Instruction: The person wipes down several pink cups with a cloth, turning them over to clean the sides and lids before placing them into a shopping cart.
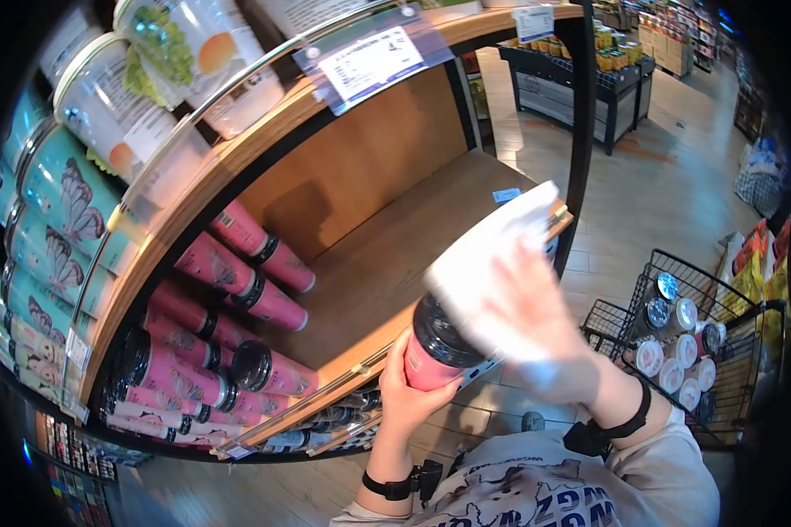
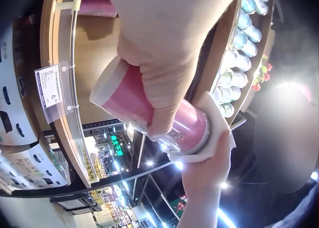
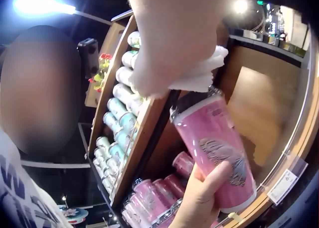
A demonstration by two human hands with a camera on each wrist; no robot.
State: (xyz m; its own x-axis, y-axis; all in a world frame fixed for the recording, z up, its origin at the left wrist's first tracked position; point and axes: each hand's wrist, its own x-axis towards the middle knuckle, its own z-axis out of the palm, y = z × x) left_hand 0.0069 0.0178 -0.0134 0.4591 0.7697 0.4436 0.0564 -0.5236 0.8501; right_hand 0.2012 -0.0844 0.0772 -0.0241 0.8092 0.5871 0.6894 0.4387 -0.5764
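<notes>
A pink canister (image 3: 219,153) with a butterfly picture and black lid (image 1: 439,334) is tilted in front of the shelf. My left hand (image 1: 406,391) grips its body, with the thumb across the side in the right wrist view. My right hand (image 1: 532,303), blurred in the head view, holds a white cloth (image 1: 492,255) against the lid end. In the left wrist view the cloth (image 2: 214,123) wraps part of that end, and the right hand (image 2: 207,163) lies around it.
More pink canisters (image 1: 272,373) lie stacked at the left of the wooden shelf (image 1: 387,237). Teal butterfly canisters (image 1: 70,184) and white jars (image 1: 193,53) stand left and above. A black wire cart (image 1: 677,290) with several lidded containers is at the right. A price tag (image 1: 373,61) hangs overhead.
</notes>
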